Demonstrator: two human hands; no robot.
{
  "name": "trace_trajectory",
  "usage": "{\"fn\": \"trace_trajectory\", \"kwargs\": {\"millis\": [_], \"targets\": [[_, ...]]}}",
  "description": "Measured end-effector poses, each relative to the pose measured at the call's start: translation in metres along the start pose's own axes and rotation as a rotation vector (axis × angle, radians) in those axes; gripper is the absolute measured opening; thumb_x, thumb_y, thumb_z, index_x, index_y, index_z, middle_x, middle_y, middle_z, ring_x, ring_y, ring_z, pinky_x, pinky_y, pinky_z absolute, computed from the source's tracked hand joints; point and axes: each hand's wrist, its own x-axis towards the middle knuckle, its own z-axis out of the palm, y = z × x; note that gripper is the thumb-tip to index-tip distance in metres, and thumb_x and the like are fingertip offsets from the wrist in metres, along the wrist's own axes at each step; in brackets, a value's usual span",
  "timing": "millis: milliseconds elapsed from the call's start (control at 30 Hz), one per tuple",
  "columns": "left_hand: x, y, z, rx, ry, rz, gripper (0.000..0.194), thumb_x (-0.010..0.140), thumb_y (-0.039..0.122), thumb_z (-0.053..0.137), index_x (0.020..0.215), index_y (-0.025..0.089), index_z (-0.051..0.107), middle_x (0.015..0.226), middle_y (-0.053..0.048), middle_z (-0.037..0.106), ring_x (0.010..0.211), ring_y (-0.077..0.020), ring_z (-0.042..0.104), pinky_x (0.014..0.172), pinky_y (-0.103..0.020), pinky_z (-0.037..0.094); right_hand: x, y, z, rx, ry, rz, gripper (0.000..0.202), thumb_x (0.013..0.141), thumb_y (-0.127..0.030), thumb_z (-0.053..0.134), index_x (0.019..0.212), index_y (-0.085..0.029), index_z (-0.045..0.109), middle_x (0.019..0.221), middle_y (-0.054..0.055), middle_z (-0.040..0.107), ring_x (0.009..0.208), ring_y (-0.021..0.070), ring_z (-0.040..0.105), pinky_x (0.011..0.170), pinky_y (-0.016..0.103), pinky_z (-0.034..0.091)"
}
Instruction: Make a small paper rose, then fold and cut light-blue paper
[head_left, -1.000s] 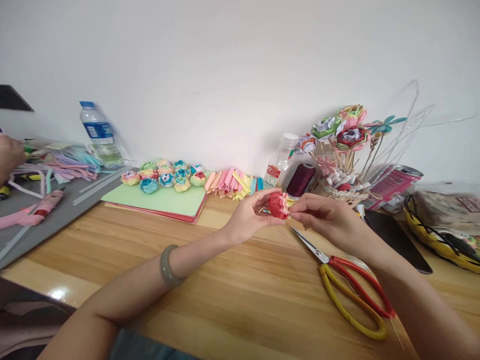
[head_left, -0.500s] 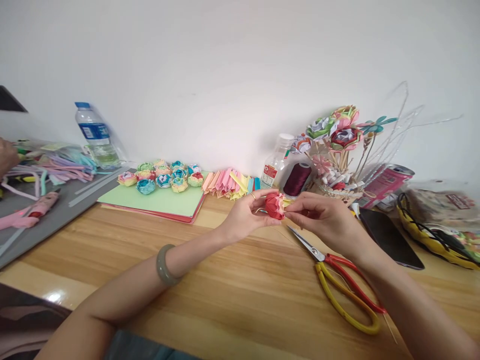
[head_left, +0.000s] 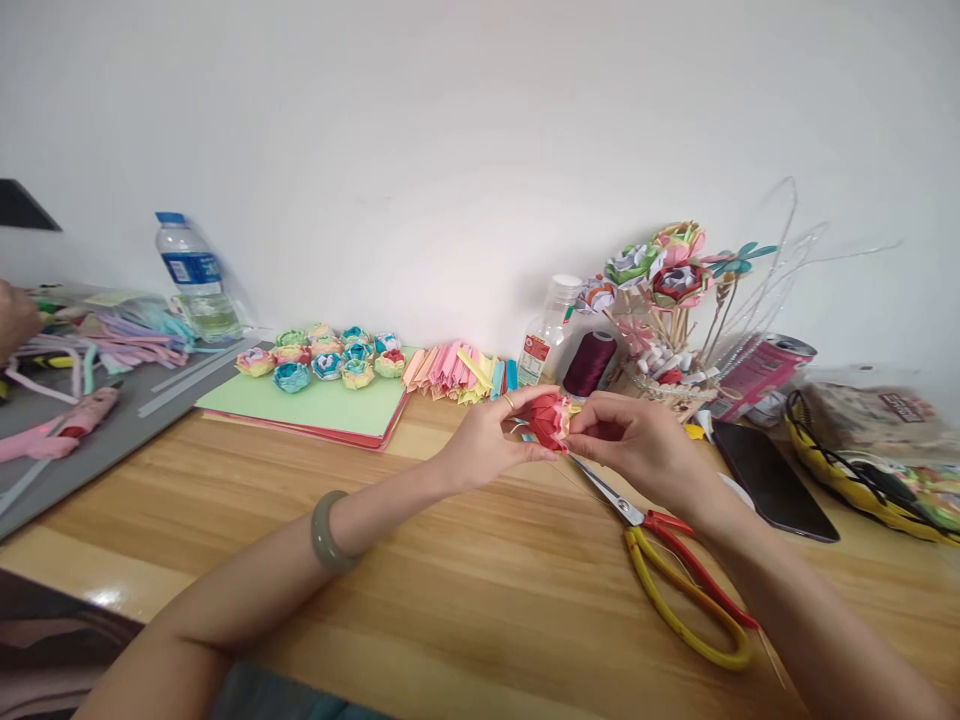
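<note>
Between my two hands, above the wooden table, is a small red and pink paper flower. My left hand is closed round its left side with fingers and thumb; a ring and a green bangle show on that arm. The fingers of my right hand pinch the flower's pale right edge. What lies right under those fingertips is hidden. Scissors with red and yellow handles lie under and beside my right forearm, their blades pointing toward the flower. A thin thread runs near them.
Several finished paper flowers rest on green paper sheets. Folded paper strips, a glass bottle, a maroon thread spool and a phone stand or lie behind. Far left are a glue gun and another person's hand.
My right fingers have shifted slightly on the flower's right edge, and the flower has turned a little. The view has moved slightly. Both hands still hold the flower.
</note>
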Motion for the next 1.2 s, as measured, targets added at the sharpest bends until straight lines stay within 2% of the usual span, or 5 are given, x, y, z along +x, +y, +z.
{"fn": "trace_trajectory", "kwargs": {"millis": [267,533,800,1033,1200], "targets": [[0.002,-0.001,0.001,-0.045,0.05,-0.013,0.067,0.06,0.024,0.077,0.122,0.016,0.053,0.115,-0.01,0.062,0.105,-0.0207,0.057,0.092,-0.032,0.045,0.001,0.004,0.001,0.054,-0.004,-0.045,0.017,0.076,-0.033,0.06,0.071,-0.018,0.066,0.067,0.002,0.057,0.058,0.0121,0.049,0.052,0.025,0.036],[-0.001,-0.002,0.001,0.079,0.009,0.032,0.065,0.062,0.026,0.077,0.121,0.017,0.053,0.107,-0.008,0.064,0.096,-0.0184,0.06,0.09,-0.031,0.046,-0.001,0.004,0.004,-0.014,0.01,-0.035,0.014,0.073,-0.027,0.062,0.062,-0.018,0.059,0.061,-0.001,0.051,0.054,0.0102,0.044,0.048,0.023,0.033],[0.001,-0.003,0.0,-0.022,0.041,-0.004,0.065,0.058,0.022,0.078,0.118,0.016,0.054,0.109,-0.009,0.063,0.102,-0.0194,0.059,0.092,-0.032,0.045,0.0,0.003,-0.003,-0.028,-0.077,-0.076,0.018,0.079,-0.03,0.056,0.069,-0.018,0.065,0.066,0.002,0.055,0.059,0.0117,0.049,0.052,0.024,0.036],[0.001,-0.006,0.001,-0.022,0.031,0.001,0.063,0.058,0.018,0.078,0.117,0.016,0.054,0.112,-0.01,0.062,0.104,-0.0196,0.058,0.094,-0.034,0.044,0.0,0.006,0.008,-0.09,0.008,-0.059,0.011,0.073,-0.02,0.059,0.062,-0.018,0.059,0.062,0.0,0.052,0.056,0.0106,0.047,0.05,0.023,0.034],[0.003,-0.009,-0.001,-0.059,0.063,-0.006,0.062,0.058,0.019,0.078,0.115,0.017,0.054,0.111,-0.009,0.063,0.103,-0.0195,0.059,0.092,-0.035,0.045,0.002,0.008,0.003,-0.023,-0.06,-0.074,0.016,0.08,-0.029,0.054,0.071,-0.018,0.064,0.068,0.001,0.054,0.056,0.0105,0.05,0.051,0.024,0.038]]}}
